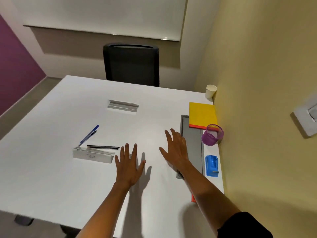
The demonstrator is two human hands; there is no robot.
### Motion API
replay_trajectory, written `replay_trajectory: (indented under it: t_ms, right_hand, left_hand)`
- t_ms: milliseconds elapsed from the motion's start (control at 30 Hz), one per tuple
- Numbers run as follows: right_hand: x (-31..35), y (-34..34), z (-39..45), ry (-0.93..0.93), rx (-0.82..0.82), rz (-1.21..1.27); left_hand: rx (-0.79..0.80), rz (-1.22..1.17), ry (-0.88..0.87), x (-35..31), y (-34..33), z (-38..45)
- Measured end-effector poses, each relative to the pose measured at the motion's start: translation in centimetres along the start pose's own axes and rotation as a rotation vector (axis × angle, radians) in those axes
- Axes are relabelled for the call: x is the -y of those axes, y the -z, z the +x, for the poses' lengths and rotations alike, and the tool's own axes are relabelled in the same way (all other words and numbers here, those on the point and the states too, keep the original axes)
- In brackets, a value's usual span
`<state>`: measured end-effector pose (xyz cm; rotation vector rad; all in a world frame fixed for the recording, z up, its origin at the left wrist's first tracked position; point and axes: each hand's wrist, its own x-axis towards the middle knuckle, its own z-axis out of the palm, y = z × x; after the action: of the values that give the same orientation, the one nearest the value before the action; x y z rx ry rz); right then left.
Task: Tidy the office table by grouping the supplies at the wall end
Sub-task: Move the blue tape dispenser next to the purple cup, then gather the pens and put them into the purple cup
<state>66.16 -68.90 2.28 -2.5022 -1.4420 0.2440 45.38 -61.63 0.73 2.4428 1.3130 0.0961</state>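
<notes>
- Hands spread flat above the table [51, 177], fingers splayed, holding nothing: left hand [129, 166] mid-table, right hand [176, 150] partly covering the grey panel [193, 152].
- Pens [103, 147], a blue pen [89, 134] and a clear holder [93, 155] lie left, well apart from the wall.
- Cup [210, 91], yellow pad [202, 115], purple basket [212, 134] and blue dispenser [212, 166] line the wall edge.
- Something red [193, 198] peeks from behind the right forearm, too hidden to identify.
- Writing on the holder is unreadable.

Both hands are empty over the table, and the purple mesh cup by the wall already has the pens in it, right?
Not quite. The head view shows the purple mesh cup empty; the pens lie mid-table beside the clear box. The left hand and right hand are indeed empty.
</notes>
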Motion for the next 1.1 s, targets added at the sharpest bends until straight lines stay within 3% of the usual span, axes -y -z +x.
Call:
replay_trajectory:
  t_ms: [533,867,1100]
  right_hand:
    - [15.1,-7.7,4.6,0.358,0.114,0.097]
    - [18.1,-13.0,10.0,0.484,0.155,0.063]
    - [19.9,-15.6,12.5,0.558,0.249,0.038]
  left_hand:
    - [-0.017,0.003,0.429,11.4,-1.2,-4.7]
    - [-0.003,0.033,0.552,15.5,-6.0,-3.8]
    - [-0.057,0.120,0.535,16.5,-7.9,-3.2]
